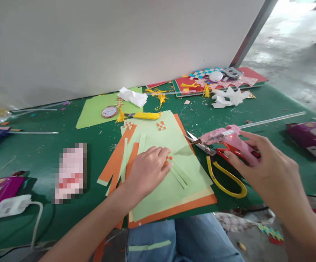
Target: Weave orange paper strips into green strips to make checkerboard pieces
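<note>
My right hand (267,167) grips a pink hot glue gun (235,140) by its handle, nozzle pointing left. A clear glue stick (274,119) runs out of its back. Beneath the gun lie scissors (228,185) with red and yellow handles, blades toward the paper. My left hand (151,169) rests on a stack of light green paper sheets (171,134); its fingers are closed on a small woven paper piece (169,159) in orange and green, with loose green strips (181,174) trailing from it. The hand partly hides this piece. Another checkered woven piece (161,125) lies farther up the sheet.
A yellow utility knife (147,115), tape roll (109,111) and crumpled tissue (132,96) sit beyond the stack. Orange strips (119,156) lie left of it. A white power strip (12,207) is at left, a purple device (310,140) at right. Red folders (250,74) stand behind.
</note>
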`<act>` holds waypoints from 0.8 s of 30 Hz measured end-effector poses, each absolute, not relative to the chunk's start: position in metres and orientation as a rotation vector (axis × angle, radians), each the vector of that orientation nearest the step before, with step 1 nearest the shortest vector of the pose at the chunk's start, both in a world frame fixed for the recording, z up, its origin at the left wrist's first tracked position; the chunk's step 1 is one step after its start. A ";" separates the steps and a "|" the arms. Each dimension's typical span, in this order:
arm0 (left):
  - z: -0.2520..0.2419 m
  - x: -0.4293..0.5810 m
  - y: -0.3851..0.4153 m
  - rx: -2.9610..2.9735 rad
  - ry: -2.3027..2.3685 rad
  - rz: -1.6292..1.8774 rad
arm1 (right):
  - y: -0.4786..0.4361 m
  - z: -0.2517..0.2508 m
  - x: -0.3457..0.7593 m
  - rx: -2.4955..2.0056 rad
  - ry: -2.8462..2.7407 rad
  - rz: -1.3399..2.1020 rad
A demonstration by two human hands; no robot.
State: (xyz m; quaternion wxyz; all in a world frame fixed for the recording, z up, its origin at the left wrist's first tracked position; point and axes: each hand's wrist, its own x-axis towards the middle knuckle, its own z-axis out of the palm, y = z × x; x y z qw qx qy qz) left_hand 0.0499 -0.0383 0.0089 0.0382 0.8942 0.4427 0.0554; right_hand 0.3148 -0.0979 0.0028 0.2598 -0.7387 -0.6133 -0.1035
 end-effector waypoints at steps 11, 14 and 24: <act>0.011 0.056 -0.041 2.794 1.385 0.125 | -0.097 0.003 0.315 -2.026 -1.662 -0.286; 0.009 0.056 -0.040 2.785 1.406 0.153 | -0.097 0.003 0.315 -2.021 -1.659 -0.288; 0.017 0.041 -0.037 2.627 1.286 0.156 | -0.097 0.002 0.312 -2.013 -1.660 -0.262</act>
